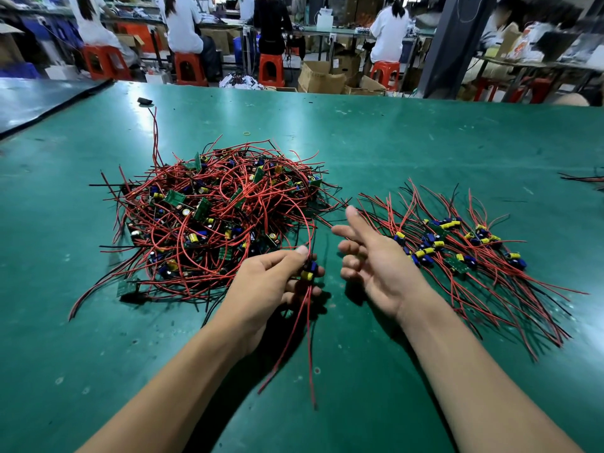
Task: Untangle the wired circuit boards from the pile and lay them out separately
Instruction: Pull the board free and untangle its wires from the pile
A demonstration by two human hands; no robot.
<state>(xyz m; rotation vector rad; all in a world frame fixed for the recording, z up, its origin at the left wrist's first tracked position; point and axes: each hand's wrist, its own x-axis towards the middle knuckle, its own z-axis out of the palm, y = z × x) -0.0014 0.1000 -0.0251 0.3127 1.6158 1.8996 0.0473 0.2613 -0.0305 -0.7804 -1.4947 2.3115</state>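
Desk: green mat that carries everything below.
Pile: tangled heap of circuit boards with red and black wires, left of centre on the desk.
Laid-out boards: separated ones in a loose row right of the pile, wires fanned out.
Right hand: between the pile and the row, fingers spread and loose, holding nothing.
Left hand: at the pile's near edge, thumb and fingers pinching one board.
Held board: yellow and blue parts, red wires trailing toward the person.
Rubber band: yellow, beyond the pile.
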